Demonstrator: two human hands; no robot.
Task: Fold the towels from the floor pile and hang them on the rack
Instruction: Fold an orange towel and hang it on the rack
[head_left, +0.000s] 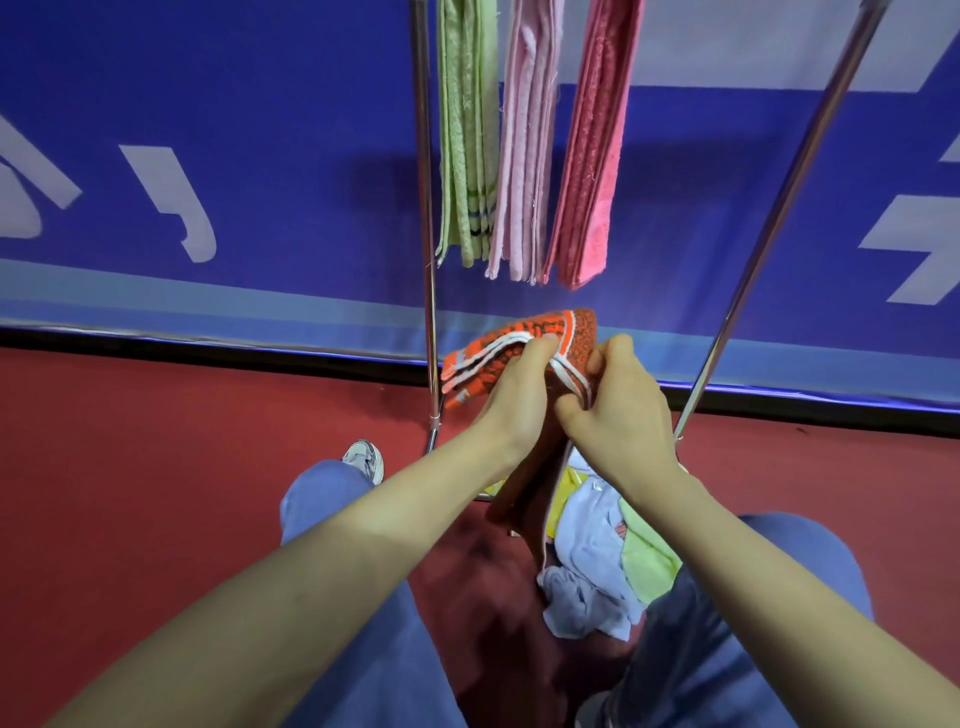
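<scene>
We see both hands close together, just in front of the rack's lower part, both clamped on one orange towel (498, 349). The left hand (519, 387) has its fingers curled over the folded bundle from above. The right hand (621, 410) touches the left and grips the white-edged border of the same cloth between thumb and fingers. The towel is folded into several layers that stick out to the left of the left hand. A darker length seems to hang down below the wrists, though shadow makes that part hard for us to read.

Below the right forearm, the pile (597, 551) lies on the red floor (156, 467) between the person's legs. It holds pale lavender, yellow-green and yellow cloths, all crumpled together.

Above the hands stands the rack (429, 208), with one shiny pole left of the hands and another slanting up on the right. Three folded towels hang from it side by side: a green towel (465, 130), a pale pink towel (524, 135) and a deep pink towel (592, 150).

Behind the rack runs a blue banner (234, 130) with pale lettering. At the lower left we see a blue trouser leg and a white shoe (364, 460).
</scene>
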